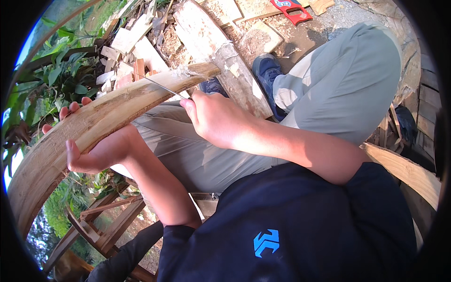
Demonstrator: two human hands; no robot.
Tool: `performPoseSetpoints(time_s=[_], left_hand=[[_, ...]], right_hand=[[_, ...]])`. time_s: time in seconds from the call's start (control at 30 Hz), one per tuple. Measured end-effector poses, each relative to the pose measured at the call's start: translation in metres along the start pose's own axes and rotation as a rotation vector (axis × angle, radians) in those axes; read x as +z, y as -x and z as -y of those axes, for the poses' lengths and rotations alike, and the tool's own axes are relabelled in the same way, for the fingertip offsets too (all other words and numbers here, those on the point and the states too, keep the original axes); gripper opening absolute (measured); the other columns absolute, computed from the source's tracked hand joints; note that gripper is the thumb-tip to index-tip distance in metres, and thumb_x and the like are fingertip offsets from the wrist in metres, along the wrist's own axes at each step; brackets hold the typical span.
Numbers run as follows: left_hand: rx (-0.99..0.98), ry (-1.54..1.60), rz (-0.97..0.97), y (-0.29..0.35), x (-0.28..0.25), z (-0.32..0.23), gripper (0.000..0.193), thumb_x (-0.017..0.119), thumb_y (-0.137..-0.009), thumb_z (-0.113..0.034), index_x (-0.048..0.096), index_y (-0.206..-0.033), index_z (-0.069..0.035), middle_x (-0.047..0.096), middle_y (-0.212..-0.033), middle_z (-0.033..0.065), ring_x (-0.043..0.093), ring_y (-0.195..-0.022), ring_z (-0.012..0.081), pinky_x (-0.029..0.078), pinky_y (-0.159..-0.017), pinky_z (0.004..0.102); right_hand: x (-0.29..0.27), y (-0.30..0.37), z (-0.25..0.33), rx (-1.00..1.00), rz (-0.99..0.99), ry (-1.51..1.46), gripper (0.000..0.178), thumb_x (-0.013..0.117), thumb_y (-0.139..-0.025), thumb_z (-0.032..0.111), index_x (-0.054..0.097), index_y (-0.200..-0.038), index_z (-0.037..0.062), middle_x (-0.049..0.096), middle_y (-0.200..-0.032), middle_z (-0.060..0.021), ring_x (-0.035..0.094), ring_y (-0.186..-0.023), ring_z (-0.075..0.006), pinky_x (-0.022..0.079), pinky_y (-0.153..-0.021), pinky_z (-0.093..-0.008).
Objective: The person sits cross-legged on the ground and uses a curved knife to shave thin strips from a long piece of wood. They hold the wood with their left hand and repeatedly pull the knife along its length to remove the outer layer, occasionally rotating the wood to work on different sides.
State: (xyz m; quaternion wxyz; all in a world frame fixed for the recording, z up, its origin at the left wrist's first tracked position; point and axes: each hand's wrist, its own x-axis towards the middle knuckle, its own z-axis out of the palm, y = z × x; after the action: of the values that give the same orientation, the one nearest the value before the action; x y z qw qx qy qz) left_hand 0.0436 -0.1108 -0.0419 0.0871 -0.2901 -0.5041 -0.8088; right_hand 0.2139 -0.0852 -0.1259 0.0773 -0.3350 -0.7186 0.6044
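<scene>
A long, curved piece of pale wood (pixel 101 115) slants from the lower left up to the middle, above my left thigh. My left hand (pixel 98 145) grips it from below, the thumb on the near side and fingertips showing over the far edge. My right hand (pixel 213 115) is closed round the handle of a knife (pixel 162 87), which the fist hides. Its narrow blade lies across the upper part of the wood. Thin curled shavings (pixel 185 73) cling to the wood just beyond the blade. The wood's tip is over a thick, rough plank (pixel 211 42) on the ground.
Wood offcuts (pixel 134 40) are heaped at the far left beside green plants (pixel 56 70). A red-handled saw (pixel 296 14) lies at the top. My shoe (pixel 268 77) stands against the plank. Another curved board (pixel 404 171) is near my right elbow; a timber frame (pixel 115 225) stands lower left.
</scene>
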Motion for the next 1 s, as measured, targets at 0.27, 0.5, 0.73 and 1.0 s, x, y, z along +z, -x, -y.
performPoseSetpoints(time_s=[0.27, 0.5, 0.73, 1.0], left_hand=[[0.017, -0.013, 0.059, -0.003, -0.001, -0.005, 0.067, 0.052, -0.075, -0.036, 0.046, -0.135, -0.006, 0.059, -0.104, 0.0183, 0.062, -0.094, 0.0291, 0.053, -0.085, 0.0496], [-0.013, 0.029, 0.057, -0.008, 0.002, -0.001, 0.067, 0.052, -0.075, -0.036, 0.048, -0.134, -0.006, 0.059, -0.104, 0.0189, 0.062, -0.097, 0.0305, 0.054, -0.088, 0.0508], [-0.012, -0.031, 0.013, -0.01, -0.008, 0.0, 0.062, 0.053, -0.075, -0.037, 0.05, -0.13, -0.009, 0.057, -0.099, 0.0131, 0.06, -0.091, 0.0264, 0.053, -0.085, 0.0481], [-0.034, -0.037, -0.025, -0.011, -0.012, 0.0, 0.062, 0.053, -0.075, -0.037, 0.049, -0.13, -0.009, 0.057, -0.099, 0.0131, 0.059, -0.088, 0.0257, 0.052, -0.083, 0.0459]], right_hand=[[-0.014, 0.003, -0.021, 0.049, 0.056, 0.071, 0.045, 0.042, -0.108, 0.03, 0.06, -0.093, -0.0092, 0.065, -0.078, -0.0346, 0.067, -0.079, -0.0512, 0.053, -0.072, -0.0569], [-0.016, 0.014, 0.002, 0.123, 0.082, 0.088, 0.044, 0.039, -0.109, 0.032, 0.06, -0.103, -0.0061, 0.068, -0.086, -0.0329, 0.067, -0.083, -0.0506, 0.052, -0.078, -0.0578], [-0.003, 0.011, -0.001, -0.025, 0.011, 0.074, 0.046, 0.041, -0.108, 0.032, 0.059, -0.093, -0.0077, 0.067, -0.08, -0.0326, 0.068, -0.079, -0.0486, 0.054, -0.071, -0.0556], [-0.004, -0.003, -0.027, -0.062, 0.02, 0.092, 0.044, 0.044, -0.108, 0.028, 0.057, -0.09, -0.0099, 0.065, -0.07, -0.0316, 0.068, -0.072, -0.049, 0.054, -0.064, -0.0544]])
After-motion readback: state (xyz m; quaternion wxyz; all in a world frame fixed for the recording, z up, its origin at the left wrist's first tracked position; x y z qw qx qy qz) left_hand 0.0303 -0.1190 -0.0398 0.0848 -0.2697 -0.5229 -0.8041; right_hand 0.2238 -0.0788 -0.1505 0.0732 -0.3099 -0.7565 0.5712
